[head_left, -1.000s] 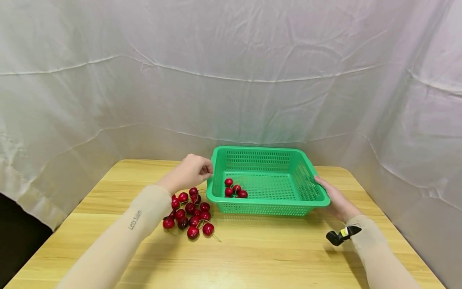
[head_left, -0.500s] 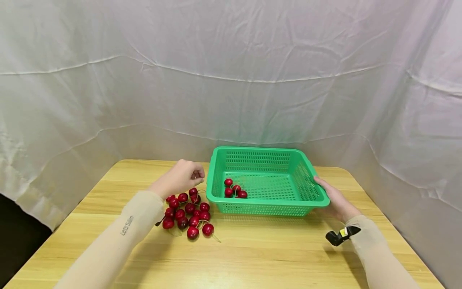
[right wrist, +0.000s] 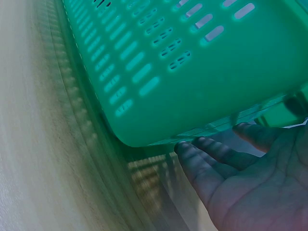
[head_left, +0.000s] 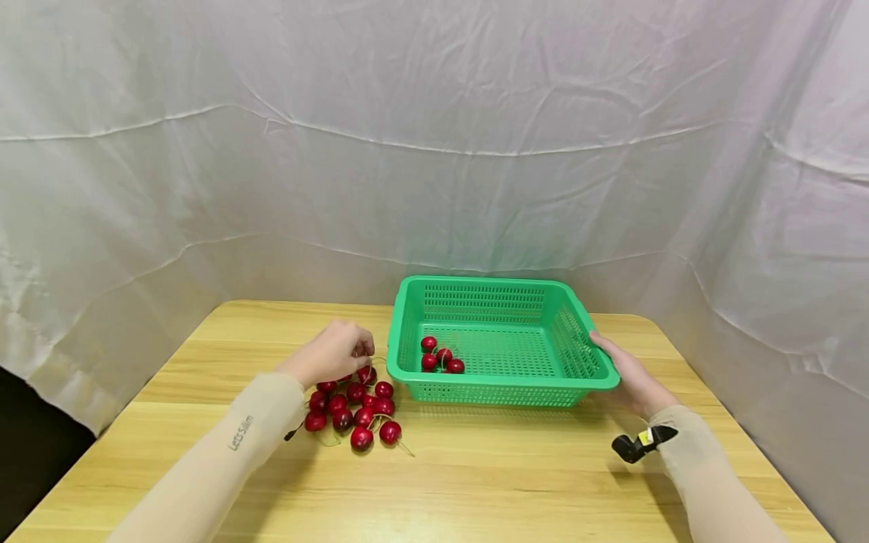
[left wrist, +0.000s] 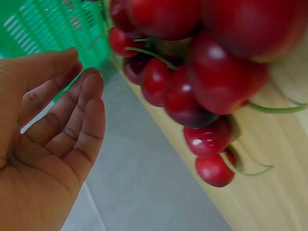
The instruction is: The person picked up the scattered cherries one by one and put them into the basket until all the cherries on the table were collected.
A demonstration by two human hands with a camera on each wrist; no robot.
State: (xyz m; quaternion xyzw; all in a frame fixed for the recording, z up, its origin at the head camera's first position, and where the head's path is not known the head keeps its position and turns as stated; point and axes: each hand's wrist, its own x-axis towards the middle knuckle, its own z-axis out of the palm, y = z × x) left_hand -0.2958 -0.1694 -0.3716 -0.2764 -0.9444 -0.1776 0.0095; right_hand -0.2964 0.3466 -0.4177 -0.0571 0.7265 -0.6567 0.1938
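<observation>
Perhaps the left hand [head_left: 333, 353], empty with fingers loosely bent, nudges the loose cherries [head_left: 363, 416] left of the green perforated basket [head_left: 509, 382] and sets them rolling, while the right hand [head_left: 634, 381] grips the basket's right end.

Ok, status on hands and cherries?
Left hand empty, by the loose cherries. Right hand holding basket. Most cherries on table, a few in basket. Nothing seen in the way.
</observation>
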